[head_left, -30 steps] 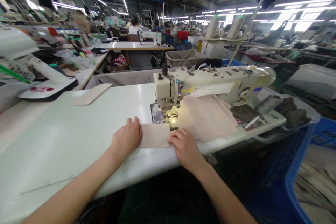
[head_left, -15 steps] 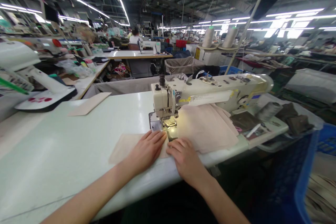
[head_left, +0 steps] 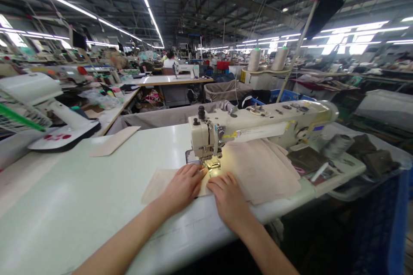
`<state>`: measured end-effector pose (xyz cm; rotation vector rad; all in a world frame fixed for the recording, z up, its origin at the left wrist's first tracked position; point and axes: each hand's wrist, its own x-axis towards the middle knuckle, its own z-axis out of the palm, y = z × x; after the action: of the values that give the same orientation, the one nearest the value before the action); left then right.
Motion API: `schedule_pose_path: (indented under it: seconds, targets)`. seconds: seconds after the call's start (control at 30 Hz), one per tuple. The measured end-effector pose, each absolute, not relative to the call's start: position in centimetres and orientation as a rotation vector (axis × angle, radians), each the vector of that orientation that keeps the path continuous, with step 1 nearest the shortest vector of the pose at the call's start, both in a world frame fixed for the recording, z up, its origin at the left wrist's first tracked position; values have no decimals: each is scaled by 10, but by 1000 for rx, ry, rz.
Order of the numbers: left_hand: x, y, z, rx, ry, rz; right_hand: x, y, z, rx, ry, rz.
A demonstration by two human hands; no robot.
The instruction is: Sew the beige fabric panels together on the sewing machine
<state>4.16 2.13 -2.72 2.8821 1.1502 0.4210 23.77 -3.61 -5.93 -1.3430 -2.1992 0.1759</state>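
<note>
White worktable [head_left: 74, 193] holds flat beige fabric [head_left: 157, 181] by a cream sewing machine [head_left: 204, 135]; left hand [head_left: 183, 187] and right hand [head_left: 229, 200] press it, fingers flat, unclenched

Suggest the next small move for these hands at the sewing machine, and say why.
Probably ease the beige fabric piece forward under the presser foot of the sewing machine. Its edge lies right beside the foot, the left hand is pressing flat on it, and the right hand rests close by to steady it.
</note>
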Motion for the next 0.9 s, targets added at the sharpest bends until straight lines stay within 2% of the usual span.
schedule_pose_path:
  seconds: [0.6,0.9]
  targets:
    - [39,16,-27,2968,1173,355,238,-36,-50,-1380,-2251,185]
    - [37,-16,-29,2982,894,509,241,-54,-57,-1341,-2221,161]
